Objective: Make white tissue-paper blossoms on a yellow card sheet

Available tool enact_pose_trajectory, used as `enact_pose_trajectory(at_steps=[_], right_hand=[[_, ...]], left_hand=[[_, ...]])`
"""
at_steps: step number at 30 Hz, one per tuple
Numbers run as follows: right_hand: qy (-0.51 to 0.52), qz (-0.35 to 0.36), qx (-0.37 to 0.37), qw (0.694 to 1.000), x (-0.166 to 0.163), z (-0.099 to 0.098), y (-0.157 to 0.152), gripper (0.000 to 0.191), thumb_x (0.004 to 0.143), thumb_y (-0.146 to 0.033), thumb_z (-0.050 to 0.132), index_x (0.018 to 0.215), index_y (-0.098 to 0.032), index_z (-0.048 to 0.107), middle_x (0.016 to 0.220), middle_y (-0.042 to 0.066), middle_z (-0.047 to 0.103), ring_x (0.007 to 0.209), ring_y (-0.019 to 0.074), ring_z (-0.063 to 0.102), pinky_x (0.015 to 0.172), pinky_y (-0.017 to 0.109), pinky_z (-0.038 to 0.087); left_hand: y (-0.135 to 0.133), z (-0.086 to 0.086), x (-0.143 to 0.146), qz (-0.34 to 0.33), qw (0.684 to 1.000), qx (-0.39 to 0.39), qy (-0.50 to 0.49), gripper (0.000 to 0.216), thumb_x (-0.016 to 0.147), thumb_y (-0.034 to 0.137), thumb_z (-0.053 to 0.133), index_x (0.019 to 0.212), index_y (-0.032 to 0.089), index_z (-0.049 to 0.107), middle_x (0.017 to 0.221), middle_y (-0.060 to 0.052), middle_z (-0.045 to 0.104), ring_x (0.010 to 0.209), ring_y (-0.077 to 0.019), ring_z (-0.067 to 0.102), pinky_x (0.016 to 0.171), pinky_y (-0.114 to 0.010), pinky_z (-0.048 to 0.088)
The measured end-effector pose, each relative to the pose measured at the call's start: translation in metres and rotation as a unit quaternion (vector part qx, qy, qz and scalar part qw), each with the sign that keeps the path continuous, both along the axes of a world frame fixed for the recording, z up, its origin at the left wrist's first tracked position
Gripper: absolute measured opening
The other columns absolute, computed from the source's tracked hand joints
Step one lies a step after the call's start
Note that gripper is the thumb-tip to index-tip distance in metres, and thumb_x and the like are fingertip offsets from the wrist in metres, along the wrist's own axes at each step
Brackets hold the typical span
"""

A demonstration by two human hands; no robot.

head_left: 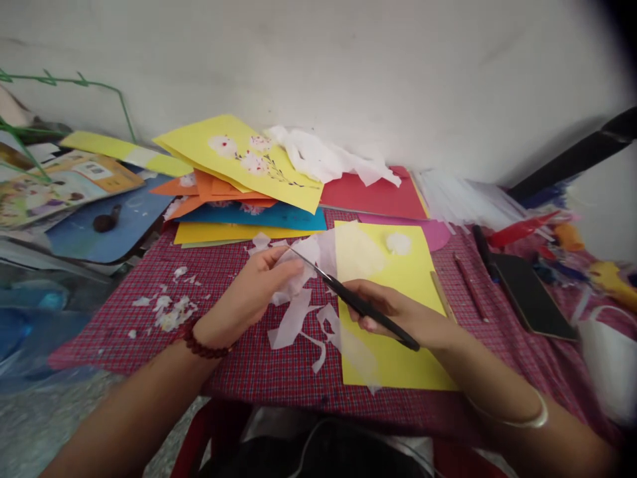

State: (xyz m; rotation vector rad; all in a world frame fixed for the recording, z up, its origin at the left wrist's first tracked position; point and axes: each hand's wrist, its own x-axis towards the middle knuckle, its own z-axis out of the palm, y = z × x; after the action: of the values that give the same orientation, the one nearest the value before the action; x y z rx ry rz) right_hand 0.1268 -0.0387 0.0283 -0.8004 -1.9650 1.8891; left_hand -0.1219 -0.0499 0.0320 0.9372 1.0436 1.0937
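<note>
My right hand (pixel 381 309) is closed around the black handles of a pair of scissors (pixel 365 307), whose blades point up and left. Between the thumb and fingers of my left hand (pixel 271 275) is a thin white piece of tissue paper (pixel 301 269), with the blade tips right at it. Loose tissue scraps (pixel 293 322) lie below on the checked cloth. Under my right hand is a sheet of yellow paper (pixel 398 358), bearing a round white tissue puff (pixel 399 243) near its top. Whether the blades are apart is hard to tell.
Folded cards (pixel 259 166) with flower pictures are stacked at the back, beside crumpled white tissue (pixel 323 156) and red paper (pixel 373 192). Small white bits (pixel 174 312) lie at left. A pencil (pixel 470 289), a dark notebook (pixel 535 295) and a white cup-like object (pixel 610 358) are at right.
</note>
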Motion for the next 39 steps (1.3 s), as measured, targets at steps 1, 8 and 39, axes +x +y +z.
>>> enact_pose_trajectory(at_steps=[1, 8, 39], right_hand=[[-0.004, -0.001, 0.001, 1.0, 0.0, 0.0, 0.0, 0.053, 0.089, -0.049, 0.065, 0.128, -0.017, 0.052, 0.1, 0.004, 0.055, 0.084, 0.0145, 0.049, 0.076, 0.029, 0.042], [-0.007, -0.019, 0.012, 1.0, 0.003, 0.0, 0.003, 0.052, 0.087, -0.05, 0.066, 0.126, -0.017, 0.055, 0.097, 0.005, 0.056, 0.083, 0.0149, 0.051, 0.075, 0.029, 0.045], [-0.105, 0.058, -0.033, 0.992, 0.042, 0.008, 0.024, 0.052, 0.081, -0.044, 0.076, 0.123, -0.018, 0.062, 0.083, 0.001, 0.059, 0.072, 0.0115, 0.054, 0.063, 0.024, 0.046]], left_hand=[[0.0, 0.0, -0.002, 0.013, 1.0, 0.006, -0.007, 0.019, 0.071, 0.029, 0.074, 0.081, 0.016, 0.065, 0.064, 0.001, 0.061, 0.051, -0.0088, 0.052, 0.049, -0.021, 0.043], [0.006, 0.003, -0.016, 0.103, 0.993, 0.012, -0.049, 0.023, 0.065, 0.015, 0.076, 0.082, 0.017, 0.06, 0.064, 0.003, 0.06, 0.052, -0.008, 0.053, 0.049, -0.021, 0.043], [0.006, -0.004, -0.034, -0.127, 0.981, -0.046, 0.138, 0.016, 0.053, 0.001, 0.074, 0.06, 0.015, 0.069, 0.057, 0.0, 0.058, 0.049, -0.0116, 0.053, 0.045, -0.019, 0.033]])
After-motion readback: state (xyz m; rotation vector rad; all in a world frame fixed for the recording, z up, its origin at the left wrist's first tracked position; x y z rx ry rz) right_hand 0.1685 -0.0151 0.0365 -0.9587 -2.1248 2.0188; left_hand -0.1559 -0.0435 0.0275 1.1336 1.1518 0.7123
